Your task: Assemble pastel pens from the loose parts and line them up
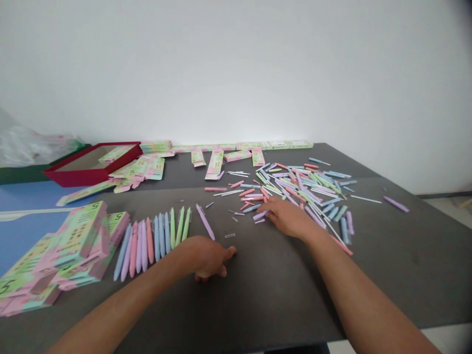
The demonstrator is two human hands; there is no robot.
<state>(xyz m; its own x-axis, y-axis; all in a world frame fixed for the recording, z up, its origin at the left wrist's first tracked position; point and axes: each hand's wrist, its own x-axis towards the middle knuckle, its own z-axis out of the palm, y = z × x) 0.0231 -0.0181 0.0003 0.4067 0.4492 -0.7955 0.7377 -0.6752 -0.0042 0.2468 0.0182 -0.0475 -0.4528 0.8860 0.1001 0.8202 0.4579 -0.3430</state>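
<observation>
Near the front edge of the bench [401, 275], the curled left hand [208, 258] lies just beside a lilac pen [205, 222], any grip hidden, while the open right hand [285, 218] touches scattered pen parts [295, 189].

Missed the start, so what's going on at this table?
A person is working at a dark table with bare hands. Their right hand rests at the edge of a loose heap of pastel pen parts. Their left hand is curled, maybe around something pale, beside a neat row of pens. Stacked printed boxes sit further left.
</observation>
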